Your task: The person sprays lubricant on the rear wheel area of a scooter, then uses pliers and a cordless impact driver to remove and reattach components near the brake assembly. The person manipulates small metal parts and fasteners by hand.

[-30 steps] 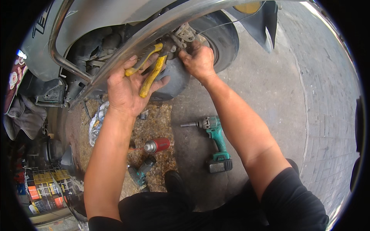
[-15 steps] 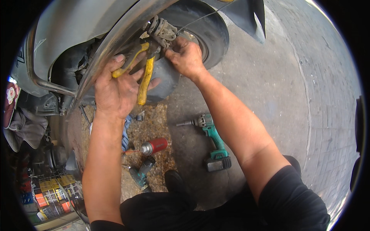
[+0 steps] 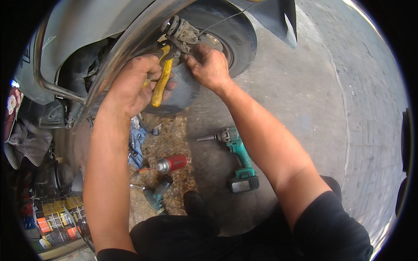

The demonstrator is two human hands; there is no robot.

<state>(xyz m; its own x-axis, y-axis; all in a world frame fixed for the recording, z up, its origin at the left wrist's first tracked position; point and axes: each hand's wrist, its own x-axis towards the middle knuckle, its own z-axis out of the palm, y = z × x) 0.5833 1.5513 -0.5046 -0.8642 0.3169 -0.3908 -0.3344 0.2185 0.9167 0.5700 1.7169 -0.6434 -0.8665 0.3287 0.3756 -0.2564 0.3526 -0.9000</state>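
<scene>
My left hand (image 3: pixel 139 82) has its fingers curled round yellow-handled pliers (image 3: pixel 162 80), whose head is among grimy metal parts (image 3: pixel 183 32) under the vehicle's silver bodywork. Just to the right, my right hand (image 3: pixel 209 67) grips at the lower end of those parts with thumb and fingers; what exactly it holds is hidden and too small to name. Behind both hands is a dark tire (image 3: pixel 241 43) with a thin cable (image 3: pixel 224 19) crossing above it. The plier tips are partly obscured.
On the ground (image 3: pixel 305 108) lie a teal impact wrench (image 3: pixel 241 161), a smaller teal power tool (image 3: pixel 156 195), a red spray can (image 3: pixel 174 162) and a blue cloth (image 3: pixel 137 143). Boxed goods (image 3: pixel 56 215) are at lower left. A metal tube bar (image 3: pixel 61 91) runs along the bodywork.
My left hand has turned over from palm up with spread fingers to curled round the pliers, whose handles moved slightly. My right hand stayed at the metal parts. The view shifted a little.
</scene>
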